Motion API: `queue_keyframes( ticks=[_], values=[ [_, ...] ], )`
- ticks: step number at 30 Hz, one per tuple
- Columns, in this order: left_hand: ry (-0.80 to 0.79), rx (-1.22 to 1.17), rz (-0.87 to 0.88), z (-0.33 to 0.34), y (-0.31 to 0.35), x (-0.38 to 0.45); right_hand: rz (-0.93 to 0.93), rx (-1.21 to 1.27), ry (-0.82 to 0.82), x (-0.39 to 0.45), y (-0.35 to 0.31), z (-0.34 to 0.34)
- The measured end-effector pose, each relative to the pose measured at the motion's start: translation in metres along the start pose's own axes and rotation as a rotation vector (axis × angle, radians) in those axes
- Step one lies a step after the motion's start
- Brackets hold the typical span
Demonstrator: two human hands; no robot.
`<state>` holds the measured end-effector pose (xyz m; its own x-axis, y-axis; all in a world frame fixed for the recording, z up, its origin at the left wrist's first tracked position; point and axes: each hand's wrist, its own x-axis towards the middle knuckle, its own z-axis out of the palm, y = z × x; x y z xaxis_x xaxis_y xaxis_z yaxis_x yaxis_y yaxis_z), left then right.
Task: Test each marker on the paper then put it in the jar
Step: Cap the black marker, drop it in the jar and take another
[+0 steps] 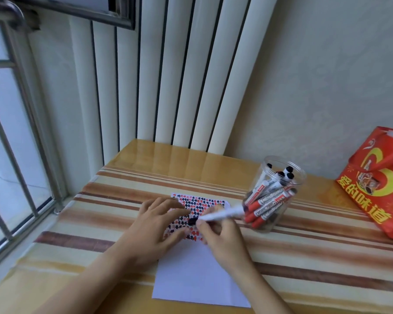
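A white sheet of paper (197,275) lies on the striped table, its upper half filled with rows of small red and black marks. My right hand (222,241) grips a white marker (222,213) with a black end pointing left over the marked area. My left hand (159,225) rests flat on the paper's left side, fingers spread, fingertips close to the marker's black end. A clear plastic jar (275,193) stands to the right of the paper, holding several red and black whiteboard markers. The marker's rear end almost reaches the jar.
The table (315,257) has a brown and cream striped cover. A red printed gift bag (379,186) stands at the far right. A white radiator (168,75) rises behind the table, and a barred window (14,132) is on the left.
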<state>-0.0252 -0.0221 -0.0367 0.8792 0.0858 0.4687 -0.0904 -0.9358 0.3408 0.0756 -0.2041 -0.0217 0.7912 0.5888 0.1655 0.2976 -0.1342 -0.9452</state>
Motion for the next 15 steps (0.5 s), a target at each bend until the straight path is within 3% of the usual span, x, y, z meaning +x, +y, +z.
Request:
queue_keyframes(
  ticks=[5, 7, 9, 12, 15],
  values=[
    [-0.085, -0.187, 0.133, 0.001, 0.018, 0.001, 0.173, 0.407, -0.199, -0.032, -0.013, -0.007],
    [-0.073, -0.258, 0.136, -0.002, 0.016, 0.002, 0.196, 0.505, -0.183, -0.033, -0.015, -0.015],
    [-0.050, -0.225, 0.114, -0.004, 0.013, 0.001, 0.191, 0.532, -0.056, -0.027, -0.016, -0.027],
    [-0.062, -0.181, 0.063, -0.005, 0.010, -0.001, 0.133, 0.323, 0.069, -0.017, -0.009, -0.045],
    [-0.099, -0.082, 0.043, -0.004, 0.013, -0.001, -0.267, -0.341, 0.115, -0.014, 0.002, -0.053]
  ],
)
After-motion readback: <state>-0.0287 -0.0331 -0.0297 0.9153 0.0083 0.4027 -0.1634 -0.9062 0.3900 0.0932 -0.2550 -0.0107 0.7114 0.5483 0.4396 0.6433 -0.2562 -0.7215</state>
